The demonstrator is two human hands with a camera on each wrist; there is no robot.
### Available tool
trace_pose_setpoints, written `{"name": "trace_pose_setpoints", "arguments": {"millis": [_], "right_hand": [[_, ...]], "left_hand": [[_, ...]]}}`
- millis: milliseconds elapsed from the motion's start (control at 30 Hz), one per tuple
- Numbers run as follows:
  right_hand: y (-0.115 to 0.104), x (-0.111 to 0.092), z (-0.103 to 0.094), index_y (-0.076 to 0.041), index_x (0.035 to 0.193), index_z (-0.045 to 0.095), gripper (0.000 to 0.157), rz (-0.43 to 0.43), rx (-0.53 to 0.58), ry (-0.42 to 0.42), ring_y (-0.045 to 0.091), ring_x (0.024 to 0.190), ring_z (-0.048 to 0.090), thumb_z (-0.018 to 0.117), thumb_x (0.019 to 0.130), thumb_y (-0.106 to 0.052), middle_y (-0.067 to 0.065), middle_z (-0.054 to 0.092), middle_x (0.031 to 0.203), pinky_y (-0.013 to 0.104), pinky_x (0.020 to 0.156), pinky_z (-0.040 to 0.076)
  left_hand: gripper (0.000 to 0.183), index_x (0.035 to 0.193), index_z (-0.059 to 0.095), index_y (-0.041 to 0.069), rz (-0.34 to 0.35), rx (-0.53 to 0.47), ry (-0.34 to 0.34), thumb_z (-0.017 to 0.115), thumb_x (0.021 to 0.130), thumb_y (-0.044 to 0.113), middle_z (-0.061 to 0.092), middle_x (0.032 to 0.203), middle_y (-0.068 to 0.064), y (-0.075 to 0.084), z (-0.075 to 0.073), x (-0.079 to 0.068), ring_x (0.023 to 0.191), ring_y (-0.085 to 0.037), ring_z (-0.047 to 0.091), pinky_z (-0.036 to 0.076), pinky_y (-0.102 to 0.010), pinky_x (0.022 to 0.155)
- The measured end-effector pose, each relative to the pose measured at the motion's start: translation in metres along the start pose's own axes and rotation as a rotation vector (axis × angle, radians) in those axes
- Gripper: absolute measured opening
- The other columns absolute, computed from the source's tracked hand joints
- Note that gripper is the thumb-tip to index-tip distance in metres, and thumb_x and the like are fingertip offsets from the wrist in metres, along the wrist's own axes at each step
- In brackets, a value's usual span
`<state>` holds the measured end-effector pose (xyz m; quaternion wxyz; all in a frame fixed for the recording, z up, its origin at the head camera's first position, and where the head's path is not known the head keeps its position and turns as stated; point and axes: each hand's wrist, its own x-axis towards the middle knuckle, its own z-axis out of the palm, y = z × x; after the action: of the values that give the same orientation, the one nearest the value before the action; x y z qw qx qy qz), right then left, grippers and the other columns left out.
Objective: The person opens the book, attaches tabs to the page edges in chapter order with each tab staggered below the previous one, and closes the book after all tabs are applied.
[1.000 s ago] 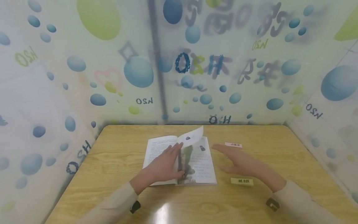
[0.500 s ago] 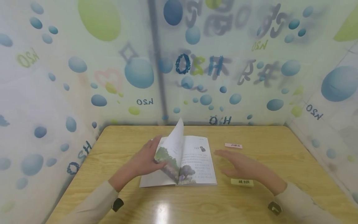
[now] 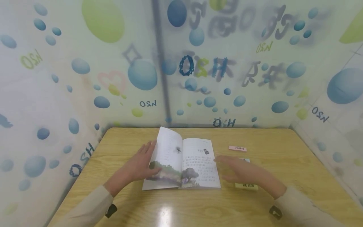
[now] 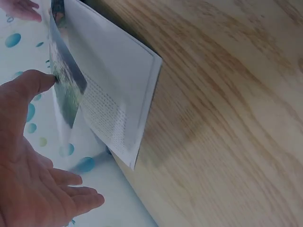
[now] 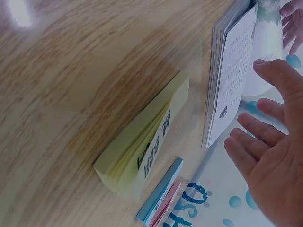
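An open book (image 3: 199,162) with printed text and a painted tree lies on the wooden table. One of its leaves (image 3: 170,151) stands partly raised over the left side, curving up from the spine. My left hand (image 3: 133,168) is at that leaf's outer edge; in the left wrist view its thumb (image 4: 40,81) meets the leaf while the other fingers spread away from it. Beside the book's right edge hovers my right hand (image 3: 244,170), fingers extended and holding nothing. In the right wrist view, a yellow sticky-note pad (image 5: 142,142) with handwriting lies below that hand.
A blue pad (image 5: 161,191) and a pink pad (image 3: 237,148) lie farther back on the table (image 3: 119,208), right of the book. Behind the table hangs a pale curtain-like wall (image 3: 232,78) with blue and green bubble prints.
The raised leaf has swung from the right, past upright, over to the left side. My left hand moved left with it. My right hand stayed near the book's right edge, shifting slightly.
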<state>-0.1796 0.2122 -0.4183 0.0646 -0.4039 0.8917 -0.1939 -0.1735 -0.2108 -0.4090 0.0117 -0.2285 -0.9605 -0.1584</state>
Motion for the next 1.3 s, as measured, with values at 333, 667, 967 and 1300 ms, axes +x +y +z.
{"name": "trace_pose_setpoints", "arguments": {"millis": [333,667,967,1300], "right_hand": [[-0.008,0.011,0.015,-0.009,0.15,0.049,0.061,0.028,0.015,-0.077,0.03,0.14,0.042,0.071,0.097,-0.03,0.01,0.046,0.154,0.049,0.113,0.035],[-0.023,0.03,0.034,-0.016,0.151,0.05,0.064,0.009,0.027,-0.115,0.022,0.146,0.033,0.074,0.094,-0.034,0.002,0.034,0.162,0.043,0.116,0.031],[-0.033,0.041,0.047,-0.018,0.15,0.051,0.064,-0.061,-0.023,-0.11,0.024,0.144,0.036,0.073,0.094,-0.036,0.004,0.035,0.161,0.044,0.113,0.034],[-0.036,0.041,0.048,-0.02,0.151,0.051,0.065,-0.048,-0.068,-0.119,0.026,0.146,0.033,0.074,0.093,-0.037,0.005,0.035,0.161,0.047,0.115,0.031]], "left_hand": [[0.099,0.157,0.019,-0.008,-0.012,0.048,0.003,0.074,0.091,0.041,0.021,0.158,-0.036,-0.003,0.012,-0.005,0.142,-0.054,0.024,0.024,-0.061,0.115],[0.081,0.158,0.032,0.001,0.124,0.028,-0.067,0.06,0.098,0.048,0.024,0.16,-0.029,0.026,0.034,0.014,0.144,-0.054,0.021,0.023,-0.065,0.114],[0.077,0.159,0.035,0.012,0.143,0.038,-0.209,0.052,0.1,0.058,0.014,0.166,-0.018,0.059,0.056,0.024,0.148,-0.049,0.006,0.019,-0.064,0.115],[0.072,0.16,0.033,0.015,0.116,0.083,-0.211,0.049,0.103,0.056,0.013,0.167,-0.017,0.068,0.06,0.02,0.148,-0.05,0.005,0.02,-0.066,0.114]]}}
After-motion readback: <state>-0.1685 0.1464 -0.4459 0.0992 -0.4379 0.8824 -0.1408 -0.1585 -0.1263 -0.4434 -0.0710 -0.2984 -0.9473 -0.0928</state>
